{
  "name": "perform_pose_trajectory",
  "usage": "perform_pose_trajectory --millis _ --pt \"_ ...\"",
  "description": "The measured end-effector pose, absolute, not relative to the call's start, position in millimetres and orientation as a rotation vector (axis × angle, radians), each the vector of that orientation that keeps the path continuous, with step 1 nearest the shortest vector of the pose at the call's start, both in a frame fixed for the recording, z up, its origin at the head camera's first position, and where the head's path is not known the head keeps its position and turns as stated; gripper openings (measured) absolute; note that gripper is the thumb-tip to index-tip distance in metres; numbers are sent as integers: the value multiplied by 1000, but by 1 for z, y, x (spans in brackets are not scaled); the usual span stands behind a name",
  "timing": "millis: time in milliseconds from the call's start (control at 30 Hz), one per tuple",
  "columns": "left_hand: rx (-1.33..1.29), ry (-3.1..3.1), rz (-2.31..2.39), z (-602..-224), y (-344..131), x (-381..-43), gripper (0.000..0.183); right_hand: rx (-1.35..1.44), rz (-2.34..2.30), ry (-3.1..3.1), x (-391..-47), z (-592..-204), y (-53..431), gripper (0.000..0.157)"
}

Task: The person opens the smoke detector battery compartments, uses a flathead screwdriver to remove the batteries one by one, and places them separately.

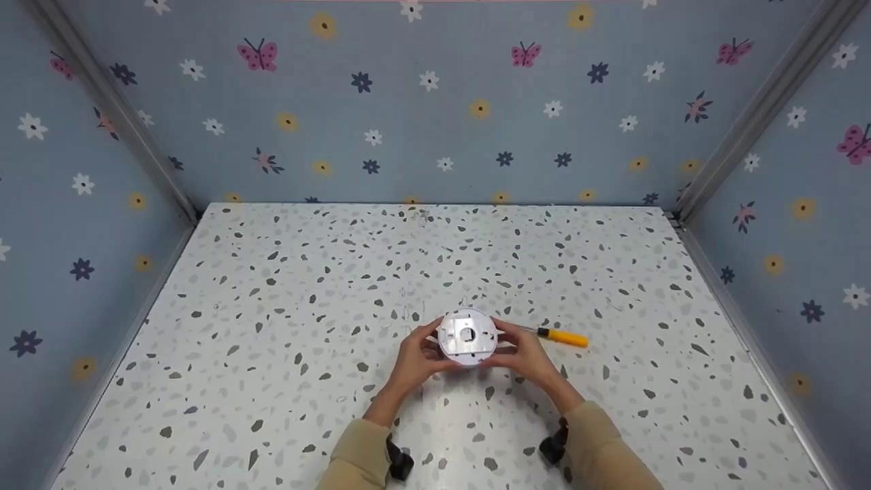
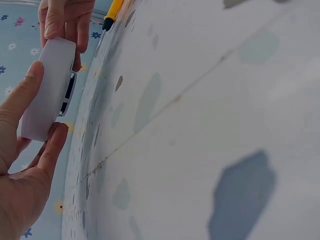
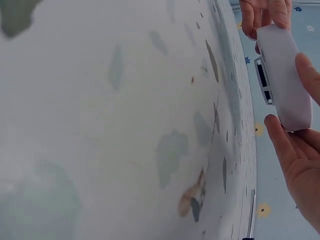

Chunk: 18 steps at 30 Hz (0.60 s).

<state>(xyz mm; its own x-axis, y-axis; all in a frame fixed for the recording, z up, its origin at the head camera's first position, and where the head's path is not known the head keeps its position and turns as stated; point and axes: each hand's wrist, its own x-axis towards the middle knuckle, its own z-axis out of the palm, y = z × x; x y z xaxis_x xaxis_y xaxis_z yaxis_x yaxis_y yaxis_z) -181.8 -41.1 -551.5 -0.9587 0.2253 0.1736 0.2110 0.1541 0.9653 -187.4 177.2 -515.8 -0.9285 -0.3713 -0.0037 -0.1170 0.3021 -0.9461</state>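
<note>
Tan sleeves (image 1: 357,456), cut off by the lower edge of the head view, were nearest the camera; black wrist units (image 1: 401,465) sat partly hidden against them. Left hand (image 1: 413,357) and right hand (image 1: 529,354) gripped opposite sides of a white round housing (image 1: 469,348), held between them above the bench (image 1: 306,408); some fingers were hidden behind it. Wrist views showed only its side wall and raised plate; detail inside the central hole was indistinct. Beside the right hand lay a yellow-handled screwdriver (image 1: 563,337), its tip obscured in the head view. Flowered wall panels (image 1: 408,61) ran out of frame.
</note>
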Motion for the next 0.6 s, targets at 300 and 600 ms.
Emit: perform_pose_trajectory --millis 300,600 --pt "438 2444 1880 -562 -42 -183 82 -423 -1478 2491 -199 -540 182 78" --pt "446 2461 1845 -563 -41 -184 82 -406 -1333 2553 -203 -542 183 76"
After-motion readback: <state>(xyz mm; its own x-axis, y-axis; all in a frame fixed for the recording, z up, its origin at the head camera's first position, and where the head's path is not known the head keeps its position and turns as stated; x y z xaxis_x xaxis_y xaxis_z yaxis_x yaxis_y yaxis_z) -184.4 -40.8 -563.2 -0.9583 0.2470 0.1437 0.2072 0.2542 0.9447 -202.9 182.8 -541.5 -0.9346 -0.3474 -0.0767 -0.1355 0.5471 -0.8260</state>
